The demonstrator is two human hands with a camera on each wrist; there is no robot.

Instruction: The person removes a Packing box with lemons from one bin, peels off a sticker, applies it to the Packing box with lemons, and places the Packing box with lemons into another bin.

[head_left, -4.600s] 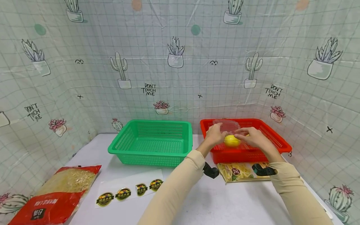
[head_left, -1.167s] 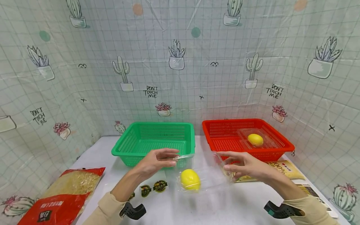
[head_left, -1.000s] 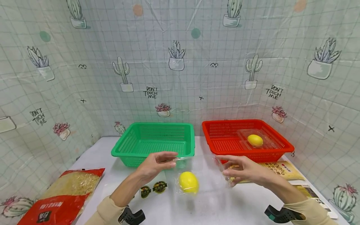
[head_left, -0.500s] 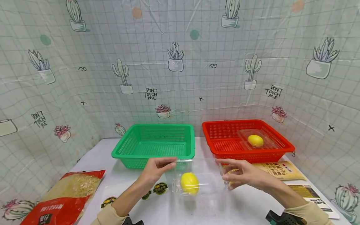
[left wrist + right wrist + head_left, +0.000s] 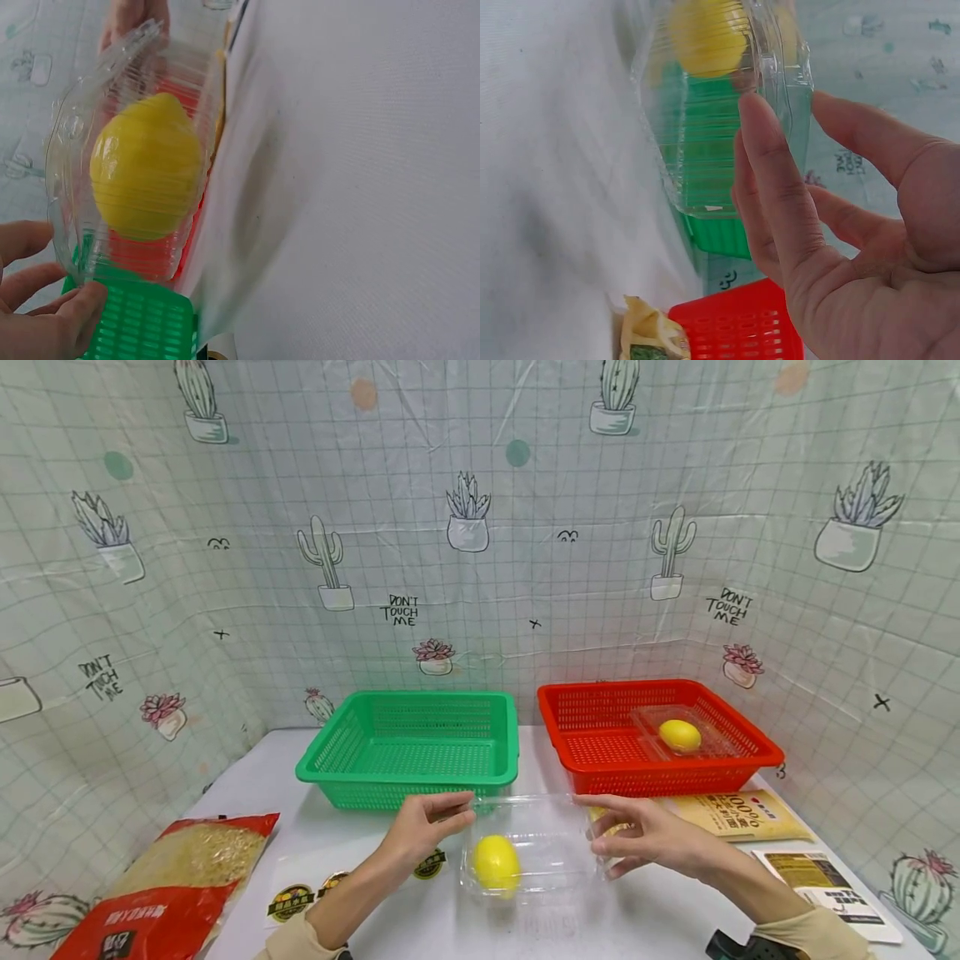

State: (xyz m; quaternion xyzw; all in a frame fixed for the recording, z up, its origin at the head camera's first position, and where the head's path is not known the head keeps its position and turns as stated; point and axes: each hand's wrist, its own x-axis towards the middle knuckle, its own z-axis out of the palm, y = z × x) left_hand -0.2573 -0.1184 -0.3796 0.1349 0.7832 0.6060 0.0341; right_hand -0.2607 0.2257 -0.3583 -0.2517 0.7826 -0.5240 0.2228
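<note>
A clear plastic clamshell box (image 5: pixel 551 847) with one yellow lemon (image 5: pixel 497 864) inside hangs low over the front middle of the table. My left hand (image 5: pixel 423 831) pinches its left end by the rim. At the opposite end, my right hand (image 5: pixel 652 833) grips the rim with thumb and fingers. The lemon (image 5: pixel 146 169) fills much of the box in the left wrist view, lying toward the left end. The lid appears down over it. In the right wrist view, the fingertips (image 5: pixel 761 124) press the box's ridged side.
Behind stand a green basket (image 5: pixel 408 770) and a red basket (image 5: pixel 660 768) holding another clear box with a lemon (image 5: pixel 680 735). Yellow packets (image 5: pixel 742 814) and a printed card (image 5: pixel 825 893) lie at right. Left are a red-and-clear bag (image 5: pixel 161 885) and a sheet of round stickers (image 5: pixel 291 900).
Both hands have brought the lemon box from the red basket to the front middle. Over the last second they have lowered it slightly toward me, tilting its lid more into view.
</note>
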